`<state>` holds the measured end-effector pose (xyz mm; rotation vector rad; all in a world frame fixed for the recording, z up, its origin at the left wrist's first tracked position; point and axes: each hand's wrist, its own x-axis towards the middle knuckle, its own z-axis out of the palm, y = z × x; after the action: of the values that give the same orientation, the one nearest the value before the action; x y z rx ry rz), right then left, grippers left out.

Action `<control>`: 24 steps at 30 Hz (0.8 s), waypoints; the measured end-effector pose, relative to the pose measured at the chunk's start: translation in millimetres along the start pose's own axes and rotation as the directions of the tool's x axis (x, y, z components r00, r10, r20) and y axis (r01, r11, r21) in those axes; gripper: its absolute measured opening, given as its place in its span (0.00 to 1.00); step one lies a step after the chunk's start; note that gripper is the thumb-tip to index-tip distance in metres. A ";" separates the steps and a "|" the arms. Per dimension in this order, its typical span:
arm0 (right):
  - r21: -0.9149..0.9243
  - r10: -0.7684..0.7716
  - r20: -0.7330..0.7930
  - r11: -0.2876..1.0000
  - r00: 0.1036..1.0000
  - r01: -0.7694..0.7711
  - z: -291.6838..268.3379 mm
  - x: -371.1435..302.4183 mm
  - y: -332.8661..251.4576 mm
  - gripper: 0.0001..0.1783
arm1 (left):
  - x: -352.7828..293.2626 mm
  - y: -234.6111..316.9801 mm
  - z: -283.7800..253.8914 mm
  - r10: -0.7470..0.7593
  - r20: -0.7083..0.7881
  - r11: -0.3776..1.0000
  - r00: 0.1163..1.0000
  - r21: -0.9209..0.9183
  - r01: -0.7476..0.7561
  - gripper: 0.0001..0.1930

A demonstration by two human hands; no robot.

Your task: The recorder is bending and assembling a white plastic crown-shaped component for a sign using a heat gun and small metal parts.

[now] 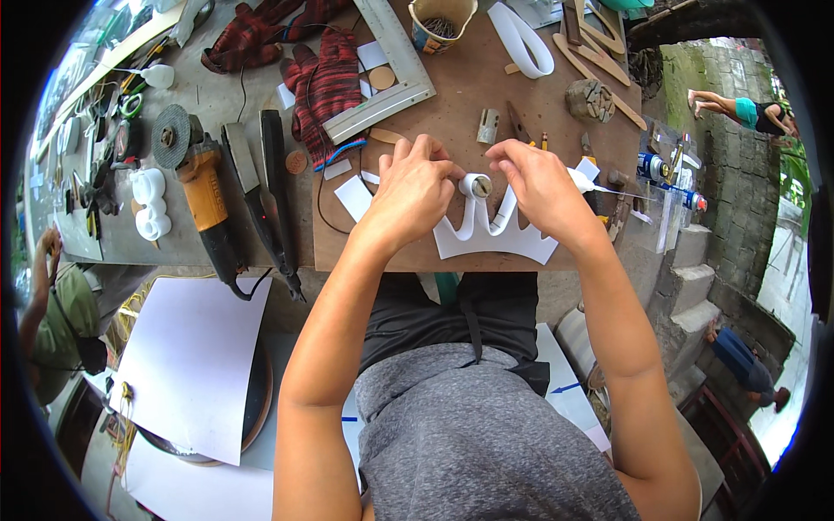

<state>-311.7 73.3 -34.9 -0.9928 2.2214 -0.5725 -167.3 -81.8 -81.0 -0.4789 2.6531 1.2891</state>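
Observation:
A narrow white strip [470,221] stands on edge on the brown board, bent in waves, one end curled round a small round plug [482,186]. My left hand [408,187] is closed at the curl's left side, fingertips pinching the strip. My right hand [543,187] hovers just right of the curl, thumb and fingers drawn together; what lies between them is hidden. Beneath the strip lies a white sheet piece with a jagged upper edge [495,248]. A white squeeze bottle with a thin nozzle [582,180] lies beside my right hand.
An angle grinder [204,187] and long dark tools [276,191] lie left. Behind are red-black gloves [326,91], a metal square [400,78], a nail tub [441,24] and a white loop [521,39]. Spray cans [651,165] lie right. Other people [751,369] are around.

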 end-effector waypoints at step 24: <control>0.121 -0.140 -0.115 0.981 0.983 0.154 4.2 4.0 16.5 0.10 | 11.2 19.7 -6.6 -0.101 -0.037 0.993 0.994 -0.062 0.098 0.08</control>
<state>-319.1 79.9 -49.3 -1.0871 2.1831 -0.8428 -184.6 -78.0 -65.4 -0.6439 2.5918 1.3467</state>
